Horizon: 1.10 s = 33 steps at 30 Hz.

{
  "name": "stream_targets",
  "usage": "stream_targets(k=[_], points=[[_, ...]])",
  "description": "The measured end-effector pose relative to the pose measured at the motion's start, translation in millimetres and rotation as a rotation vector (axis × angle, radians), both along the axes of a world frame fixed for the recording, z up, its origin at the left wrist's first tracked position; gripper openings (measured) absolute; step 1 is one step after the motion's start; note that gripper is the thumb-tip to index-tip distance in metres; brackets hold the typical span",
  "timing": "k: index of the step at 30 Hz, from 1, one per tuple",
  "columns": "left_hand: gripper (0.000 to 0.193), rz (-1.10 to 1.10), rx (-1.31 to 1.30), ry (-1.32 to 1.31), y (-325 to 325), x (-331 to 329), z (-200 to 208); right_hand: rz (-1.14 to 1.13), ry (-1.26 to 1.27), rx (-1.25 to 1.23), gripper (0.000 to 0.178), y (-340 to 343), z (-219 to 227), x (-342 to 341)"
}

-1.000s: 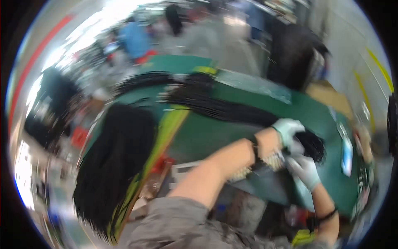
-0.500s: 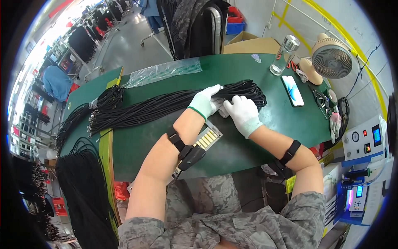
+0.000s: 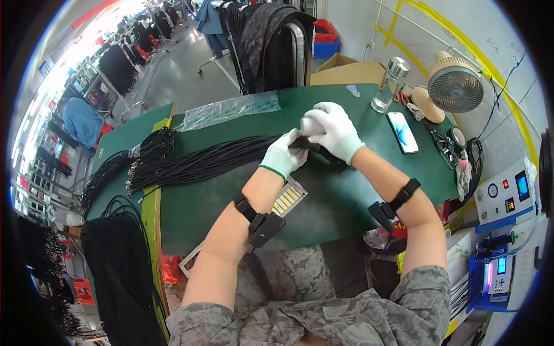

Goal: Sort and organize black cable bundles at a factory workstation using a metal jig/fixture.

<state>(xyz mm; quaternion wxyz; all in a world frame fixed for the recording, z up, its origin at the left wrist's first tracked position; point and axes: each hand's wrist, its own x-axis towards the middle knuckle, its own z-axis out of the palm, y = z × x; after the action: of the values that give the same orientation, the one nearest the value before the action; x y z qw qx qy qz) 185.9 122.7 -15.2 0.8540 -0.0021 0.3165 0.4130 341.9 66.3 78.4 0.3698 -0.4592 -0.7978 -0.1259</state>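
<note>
A long bundle of black cables (image 3: 231,154) lies across the green table, its looped right end mostly hidden under my hands. My left hand (image 3: 284,155), in a white glove with a green cuff edge, is closed round the bundle near that end. Just above and to the right, my gloved right hand (image 3: 336,131) is curled round a small pale roll (image 3: 312,126), possibly tape or film. The roll sits over the cables, close to my left fingertips. Beneath my left wrist a flat metal frame with pale yellow strips (image 3: 288,198) lies on the table.
A second cable bundle (image 3: 157,138) lies at the left, and more black cables (image 3: 118,271) hang over the near left edge. Clear plastic film (image 3: 231,109) lies at the back. A glass bottle (image 3: 390,86), phone (image 3: 403,132), fan (image 3: 455,85) and pliers (image 3: 441,144) stand or lie right.
My right hand has lifted and moved slightly left with the pale roll, turning over the bundle. My left hand keeps its hold on the cables. The view has shifted slightly.
</note>
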Motion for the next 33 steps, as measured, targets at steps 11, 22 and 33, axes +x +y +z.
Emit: stream_targets(k=[11,22,33], points=[[0.017,-0.229,0.462,0.594,-52,-30,50,-0.164,-0.086,-0.512,0.051,28,-5,-15],[0.014,0.157,0.284,-0.017,-81,-2,-4,0.104,0.531,-1.006,0.045,53,-29,-12],[0.030,-0.303,0.377,0.271,-77,-32,50,0.146,0.739,-0.931,0.049,21,-1,-1]])
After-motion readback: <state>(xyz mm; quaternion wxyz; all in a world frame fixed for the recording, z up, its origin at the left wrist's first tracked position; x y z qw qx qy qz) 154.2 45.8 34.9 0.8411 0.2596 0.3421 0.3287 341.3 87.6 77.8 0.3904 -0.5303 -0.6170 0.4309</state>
